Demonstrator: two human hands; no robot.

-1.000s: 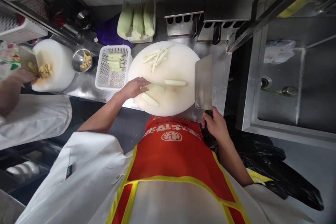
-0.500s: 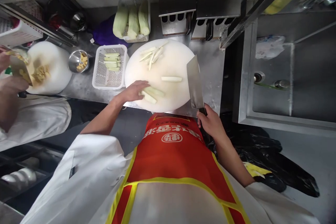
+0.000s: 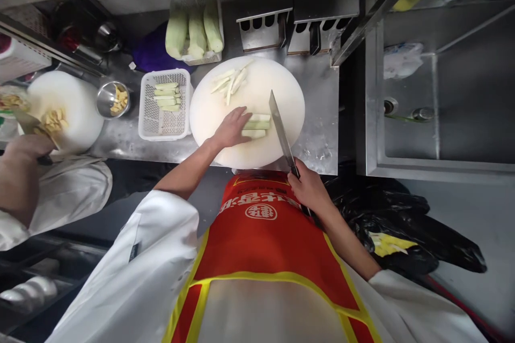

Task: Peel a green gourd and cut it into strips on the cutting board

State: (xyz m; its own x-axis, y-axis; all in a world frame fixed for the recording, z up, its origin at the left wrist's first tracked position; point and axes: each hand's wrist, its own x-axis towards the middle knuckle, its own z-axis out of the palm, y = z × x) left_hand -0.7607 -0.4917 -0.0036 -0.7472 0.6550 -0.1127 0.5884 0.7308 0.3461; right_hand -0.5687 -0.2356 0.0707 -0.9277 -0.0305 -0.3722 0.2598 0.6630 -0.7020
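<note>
On a round white cutting board [image 3: 209, 91], several pale green vegetable sticks [image 3: 257, 125] lie side by side. The thumb and fingers of my left hand [image 3: 232, 128] grip their left ends. A cleaver [image 3: 282, 129] is in my right hand [image 3: 309, 184], closed round its dark handle. Its blade stands nearly edge-on over the board, just right of the sticks and apart from them. Thinner pale strips [image 3: 231, 81] lie in a loose heap at the board's far side. Left of the board, a white perforated basket [image 3: 145, 112] holds more cut sticks.
Behind the board stands a basket [image 3: 209, 59] of whole peeled pale green vegetables [image 3: 196, 32]. Knife racks [image 3: 261, 32] are at the back, a steel sink [image 3: 372, 118] to the right. At left, a co-worker's hand [image 3: 30, 144] holds a knife by another board [image 3: 86, 112] and a metal bowl [image 3: 103, 103].
My left hand has moved right and away from me, bringing the loose sticks together with the one at mid-board. The cleaver has swung left over the board, its blade turned edge-on.
</note>
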